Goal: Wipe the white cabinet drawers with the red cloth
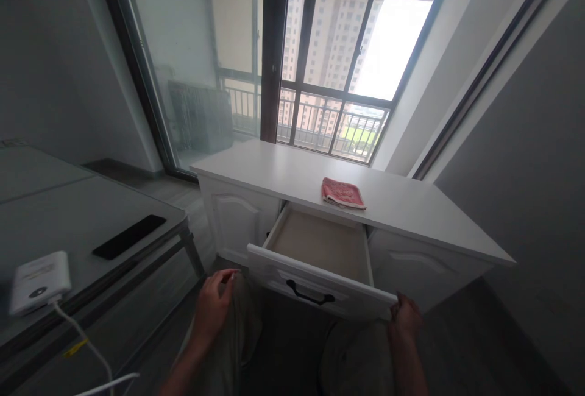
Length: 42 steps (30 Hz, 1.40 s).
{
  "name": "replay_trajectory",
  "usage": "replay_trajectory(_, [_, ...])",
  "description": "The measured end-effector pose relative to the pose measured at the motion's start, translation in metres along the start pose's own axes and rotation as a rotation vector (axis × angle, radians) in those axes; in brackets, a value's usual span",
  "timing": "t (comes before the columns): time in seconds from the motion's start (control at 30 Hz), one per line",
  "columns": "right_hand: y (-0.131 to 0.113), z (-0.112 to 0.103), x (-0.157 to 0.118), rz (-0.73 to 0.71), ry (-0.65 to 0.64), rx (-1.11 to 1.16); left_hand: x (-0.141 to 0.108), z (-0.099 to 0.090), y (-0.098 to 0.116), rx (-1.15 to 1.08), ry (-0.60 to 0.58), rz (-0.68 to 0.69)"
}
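Daylight enters through the window (340, 36) beyond the right grip (406, 315), where one pane burns out to white. A pale sheen lies on the counter (283, 167), ahead of the left grip (214, 304). Both grips sit in dimness; right of the right one, the floor (466, 329) sinks into shadow. Wide-angle distortion tilts straight lines, and fine detail is soft.

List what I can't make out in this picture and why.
All in the head view:
- Right hand: shadow and its own curled fingers obscure exactly how it meets the end of the drawer front.
- Nearest strip of the drawer floor: hidden behind the drawer front.
- White cable: its continuation is cut off by the bottom edge.
- Printing on the white device: too small and blurred.
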State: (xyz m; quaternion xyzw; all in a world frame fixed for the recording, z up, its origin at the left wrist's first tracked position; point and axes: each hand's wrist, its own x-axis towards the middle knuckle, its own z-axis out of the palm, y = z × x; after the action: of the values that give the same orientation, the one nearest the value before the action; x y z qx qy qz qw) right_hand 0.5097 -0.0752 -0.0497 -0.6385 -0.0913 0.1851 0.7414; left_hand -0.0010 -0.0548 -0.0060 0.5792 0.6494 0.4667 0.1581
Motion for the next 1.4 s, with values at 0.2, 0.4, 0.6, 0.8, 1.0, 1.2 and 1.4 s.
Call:
replay_trajectory(0.2, [-0.067, 0.024, -0.008, -0.277, -0.109, -0.294, -0.016, 0.023, -0.009, 0.283, -0.125, 0.181])
replay_trajectory(0.4, [-0.159, 0.132, -0.027, -0.840, -0.661, -0.437, -0.017, 0.030, -0.008, 0.361, -0.169, 0.201])
replay_trajectory(0.6, [-0.179, 0.255, -0.023, -1.035, -0.948, -1.110, -0.017, 0.033, -0.010, 0.396, -0.174, 0.199])
replay_trajectory(0.8, [-0.167, 0.306, -0.015, -0.775, -1.108, -1.407, -0.017, 0.035, -0.010, 0.422, -0.137, 0.208])
replay_trajectory(1.0, [-0.148, 0.297, -0.025, -0.873, -1.195, -1.439, -0.016, 0.034, -0.007, 0.421, -0.115, 0.206])
replay_trajectory(1.2, [-0.143, 0.261, -0.031, -1.145, -1.140, -1.152, -0.012, 0.032, -0.002, 0.413, -0.148, 0.185])
replay_trajectory(1.4, [-0.120, 0.253, -0.048, -1.486, -1.273, -0.914, -0.009, 0.034, -0.001, 0.461, -0.179, 0.185])
